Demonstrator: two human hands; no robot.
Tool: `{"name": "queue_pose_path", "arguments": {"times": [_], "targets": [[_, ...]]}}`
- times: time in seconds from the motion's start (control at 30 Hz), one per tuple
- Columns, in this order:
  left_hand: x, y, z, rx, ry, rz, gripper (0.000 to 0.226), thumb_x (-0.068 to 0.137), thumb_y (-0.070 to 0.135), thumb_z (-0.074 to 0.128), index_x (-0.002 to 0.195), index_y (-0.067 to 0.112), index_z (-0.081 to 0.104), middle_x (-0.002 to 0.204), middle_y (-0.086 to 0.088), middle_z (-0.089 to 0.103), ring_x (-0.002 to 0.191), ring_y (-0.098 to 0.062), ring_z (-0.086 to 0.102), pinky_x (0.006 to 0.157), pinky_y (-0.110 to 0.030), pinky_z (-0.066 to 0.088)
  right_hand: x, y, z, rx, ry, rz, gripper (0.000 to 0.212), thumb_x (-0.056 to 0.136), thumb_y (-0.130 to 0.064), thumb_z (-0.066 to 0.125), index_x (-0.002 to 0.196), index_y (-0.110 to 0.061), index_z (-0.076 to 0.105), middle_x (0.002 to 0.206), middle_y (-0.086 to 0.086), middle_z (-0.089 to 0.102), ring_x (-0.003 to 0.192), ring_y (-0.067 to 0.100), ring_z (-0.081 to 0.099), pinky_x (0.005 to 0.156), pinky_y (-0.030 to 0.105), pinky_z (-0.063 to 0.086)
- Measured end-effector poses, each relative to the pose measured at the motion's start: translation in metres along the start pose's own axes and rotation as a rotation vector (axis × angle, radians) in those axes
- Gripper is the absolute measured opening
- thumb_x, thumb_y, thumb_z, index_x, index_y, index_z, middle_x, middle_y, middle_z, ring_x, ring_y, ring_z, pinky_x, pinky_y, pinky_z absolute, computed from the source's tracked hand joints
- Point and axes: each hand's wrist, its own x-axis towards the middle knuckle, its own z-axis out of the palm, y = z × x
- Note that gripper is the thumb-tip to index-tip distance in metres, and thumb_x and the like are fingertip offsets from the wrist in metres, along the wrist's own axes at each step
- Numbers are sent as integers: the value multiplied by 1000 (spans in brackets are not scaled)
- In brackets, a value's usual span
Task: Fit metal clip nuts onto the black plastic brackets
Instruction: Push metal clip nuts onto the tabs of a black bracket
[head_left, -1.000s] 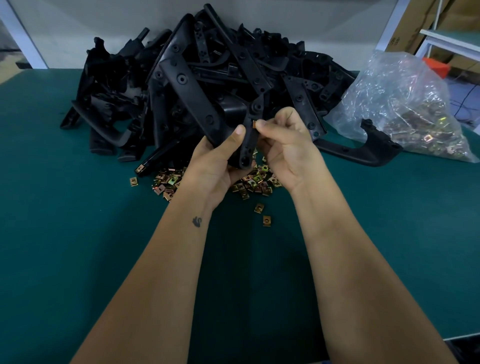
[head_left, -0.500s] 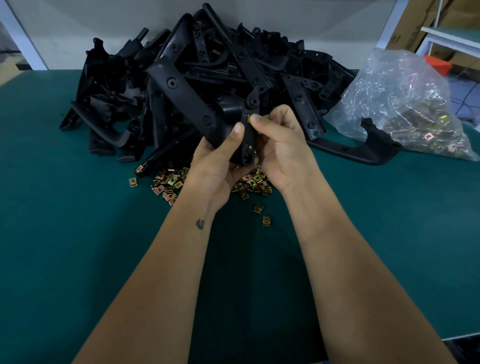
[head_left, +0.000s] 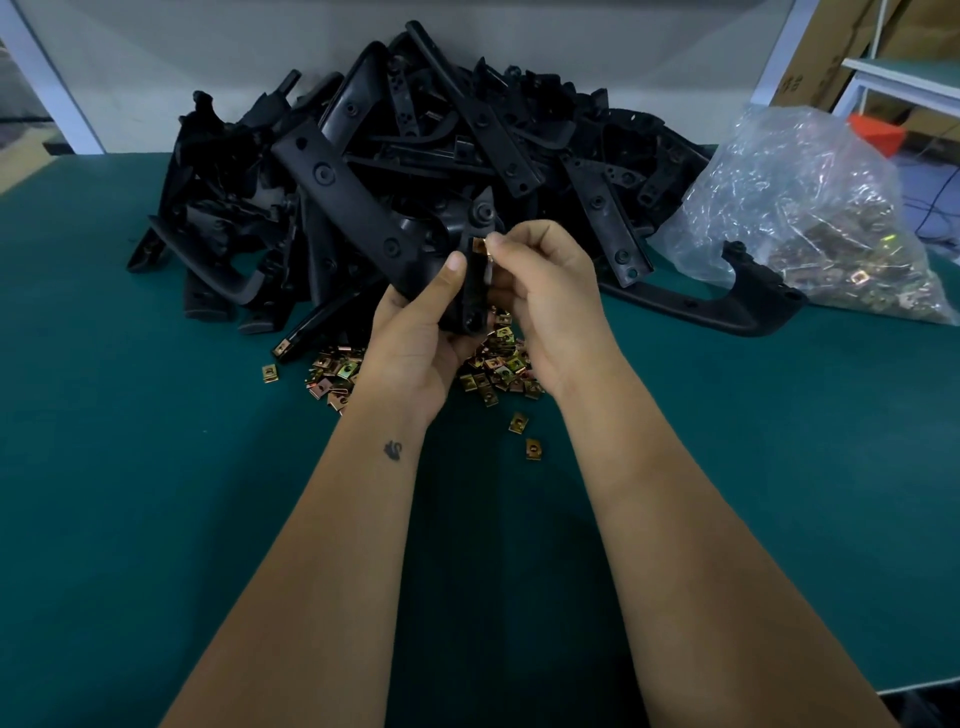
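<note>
1. Far left of desk (head_left: 130, 467): edge of the big heap of brackets (head_left: 405, 171), stacked against the back wall.
2. Left hand (head_left: 415, 338): fingers curled round the lower part of one bracket (head_left: 474, 291), thumb laid up its face. Bracket held upright above the desk, in front of the heap.
3. Loose pile of clip nuts (head_left: 493, 366) on the desk right under both hands, a few strays nearer the body.
4. Right hand (head_left: 545, 291): fingertips pinched together on one clip nut (head_left: 479, 244), pressed at the upper edge of the held bracket. Looks partly on; seating depth hidden behind the fingers, cannot tell.
5. Step in hand, by judgement: slide nut square onto the edge, open mouth first, push straight along the tab until nut hole lines up with bracket hole. Brace with left thumb, avoid tilting or it may jam.
6. Right: one separate bracket (head_left: 727, 301) flat on the desk, then clear bag (head_left: 810, 208) of more nuts.
</note>
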Motion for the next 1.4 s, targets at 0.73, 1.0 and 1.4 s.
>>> {"name": "queue_pose_path", "arguments": {"times": [0.73, 1.0, 1.4], "targets": [[-2, 6, 3, -53, 76, -18, 7, 94, 13, 66, 98, 15, 60, 80, 2, 75, 70, -12, 70, 65, -27, 56, 22, 29, -52, -1444, 62, -79, 32, 100, -23, 44, 124, -16, 64, 136, 3, 56, 124, 30, 41, 98, 37, 30], [-1, 3, 3, -14, 82, -26, 8, 93, 14, 67, 97, 15, 61, 97, -4, 71, 84, -17, 67, 66, -28, 56, 22, 30, -54, -1390, 99, -135, 43, 97, -20, 51, 140, -25, 52, 142, 3, 51, 128, 31, 39, 101, 38, 33], [0, 2, 6, -33, 114, -22, 10, 92, 13, 68, 97, 14, 60, 93, -4, 71, 78, -16, 67, 62, -26, 55, 20, 24, -47, -1020, 195, -183, 22, 91, -1, 62, 108, -11, 71, 107, 9, 61, 86, 14, 54, 83, 26, 47]]}}
